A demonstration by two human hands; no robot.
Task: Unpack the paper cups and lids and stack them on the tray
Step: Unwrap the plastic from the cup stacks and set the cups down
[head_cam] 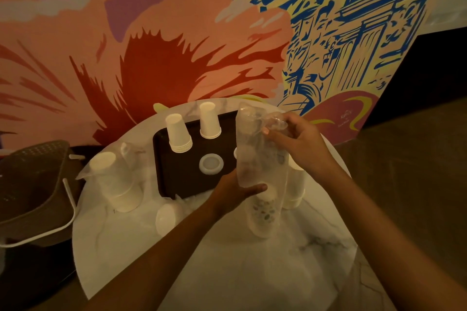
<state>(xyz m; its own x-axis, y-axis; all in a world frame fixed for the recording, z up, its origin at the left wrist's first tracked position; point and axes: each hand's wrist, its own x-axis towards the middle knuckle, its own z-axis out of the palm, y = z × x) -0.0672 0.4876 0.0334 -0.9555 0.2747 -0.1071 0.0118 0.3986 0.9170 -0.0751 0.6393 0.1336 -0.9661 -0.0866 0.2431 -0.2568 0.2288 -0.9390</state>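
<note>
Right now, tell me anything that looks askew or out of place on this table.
A wrapped cup pack lies on its side on the table, by the near edge of the tray, while the cup stacks on the tray stand upright. Nothing looks spilled or damaged.

**Legible text: none.**
No word, number, brand or label can be read in the head view. A pale scribble point(344, 118) low on the painted mural point(177, 45), at its pink right-hand corner, looks like a signature but is too small to make out. The patterned cups point(262, 212) inside the plastic sleeve point(252, 139) show dark spots only, with no lettering that can be told.
</note>
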